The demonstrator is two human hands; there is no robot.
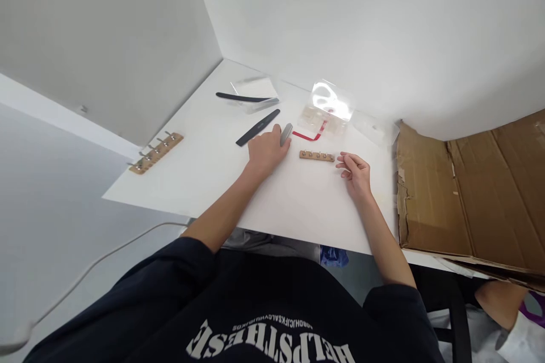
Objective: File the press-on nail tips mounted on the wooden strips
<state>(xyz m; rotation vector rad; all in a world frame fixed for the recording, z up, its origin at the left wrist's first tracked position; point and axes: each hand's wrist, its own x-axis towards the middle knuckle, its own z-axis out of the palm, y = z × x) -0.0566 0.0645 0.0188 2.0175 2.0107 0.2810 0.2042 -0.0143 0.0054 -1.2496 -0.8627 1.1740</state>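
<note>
Grey file [286,134] lies mid-table [204,181]; your shirt [255,306] print, upside down, reads roughly "HELPSTHESE". Your left hand [266,150] rests loosely curled, fingertips on the file's near end. Your right hand [355,173] sits half open and empty, just beside the peg strip [317,155].

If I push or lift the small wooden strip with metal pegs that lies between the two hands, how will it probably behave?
The wooden strip looks like a short solid bar, so it probably stays stiff and feels light. It lies flat on the smooth white table, so a push would likely slide it, not roll it.
</note>
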